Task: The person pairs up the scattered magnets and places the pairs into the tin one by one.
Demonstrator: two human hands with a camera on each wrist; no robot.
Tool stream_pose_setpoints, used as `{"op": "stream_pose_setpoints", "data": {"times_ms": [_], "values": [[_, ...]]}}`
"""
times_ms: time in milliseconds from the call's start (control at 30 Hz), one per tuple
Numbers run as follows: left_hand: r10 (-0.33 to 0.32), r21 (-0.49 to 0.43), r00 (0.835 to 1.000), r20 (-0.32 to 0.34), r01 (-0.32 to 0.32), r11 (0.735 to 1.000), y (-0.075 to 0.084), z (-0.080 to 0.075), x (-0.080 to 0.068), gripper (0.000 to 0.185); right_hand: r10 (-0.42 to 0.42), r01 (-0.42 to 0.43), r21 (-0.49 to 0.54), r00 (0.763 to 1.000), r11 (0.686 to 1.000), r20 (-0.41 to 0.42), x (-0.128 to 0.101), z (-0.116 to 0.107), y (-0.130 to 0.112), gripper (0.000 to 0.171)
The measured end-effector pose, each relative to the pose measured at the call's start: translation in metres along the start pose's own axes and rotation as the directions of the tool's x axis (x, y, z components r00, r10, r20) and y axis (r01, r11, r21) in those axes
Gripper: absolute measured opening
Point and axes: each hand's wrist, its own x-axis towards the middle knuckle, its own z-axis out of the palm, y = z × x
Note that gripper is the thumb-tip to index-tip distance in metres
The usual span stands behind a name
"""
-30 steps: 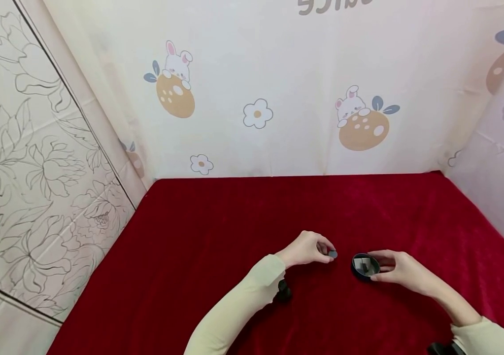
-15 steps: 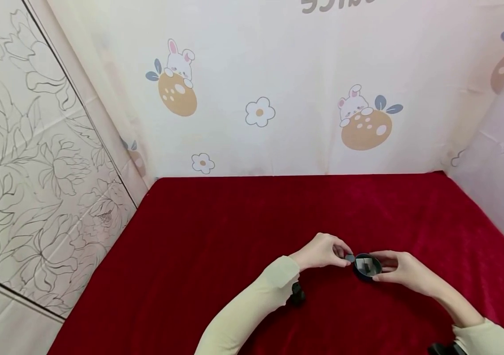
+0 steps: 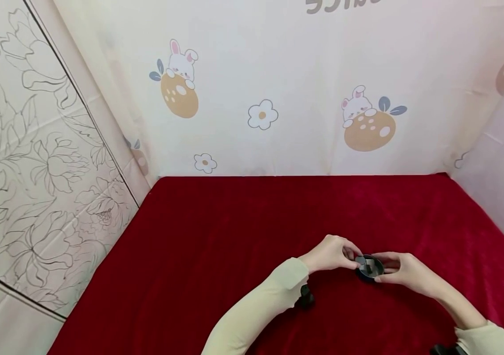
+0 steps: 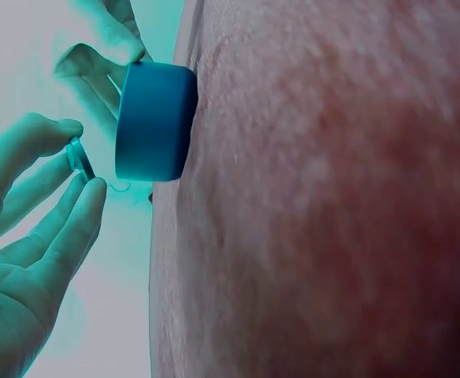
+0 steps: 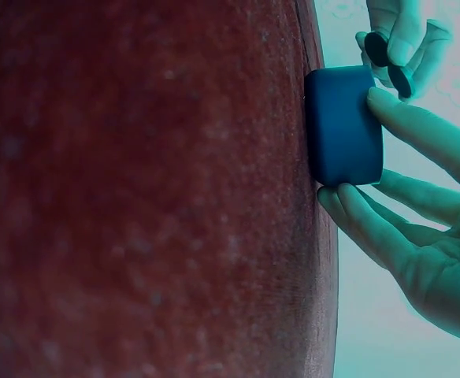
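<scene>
A small round blue tin sits flat on the red cloth, toward the near edge and right of the middle, well away from the far edge and both far corners. The right hand steadies it, thumb and fingers pressed against opposite sides of the low wall; the right wrist view shows a fingertip on the rim and others under the side of the tin. The left hand pinches a small dark disc narrowly between thumb and fingertips, held just over the tin's left rim, close to it; whether it touches the rim cannot be told. The tin looks light and stiff, with a smooth, probably slick wall, so a grip across its width on the side wall seems the safest hold; pressing down on the rim would likely tip it on the soft cloth. The disc seems thin, hard and very light, easy to drop, and is best taken by its edge as it is now. The tin is squat, its short axis upright and its open mouth facing up; something pale and dark lies inside, too small to make out. The disc stands roughly on edge, its flat faces turned sideways toward the tin.
</scene>
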Motion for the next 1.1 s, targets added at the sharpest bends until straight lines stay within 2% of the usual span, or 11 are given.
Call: {"op": "stream_pose_setpoints", "data": {"times_ms": [233, 500, 767, 967, 1100], "values": [[0.001, 0.016, 1.000, -0.009, -0.001, 1.000, 0.007, 0.006, 0.004, 0.020, -0.014, 0.014, 0.006, 1.000, 1.000, 0.001, 0.000, -0.001, 0.001, 0.055], [-0.005, -0.013, 1.000, -0.019, 0.005, 1.000, 0.010, 0.012, 0.007, 0.019, -0.039, 0.039, -0.004, 0.999, 0.999, -0.001, 0.000, -0.001, 0.003, 0.053], [0.006, 0.068, 0.999, -0.032, -0.004, 0.998, 0.011, 0.019, 0.010, 0.022, -0.063, 0.063, 0.004, 0.998, 0.998, 0.000, 0.001, -0.001, 0.004, 0.054], [-0.022, 0.050, 0.999, -0.040, 0.024, 0.998, 0.013, 0.017, 0.006, 0.026, -0.019, 0.019, -0.002, 1.000, 1.000, -0.005, 0.000, -0.001, 0.003, 0.057], [-0.010, 0.062, 0.999, -0.032, 0.012, 0.998, 0.011, 0.011, 0.003, 0.022, 0.003, -0.003, -0.006, 1.000, 1.000, 0.009, 0.001, -0.002, 0.003, 0.058]]}}
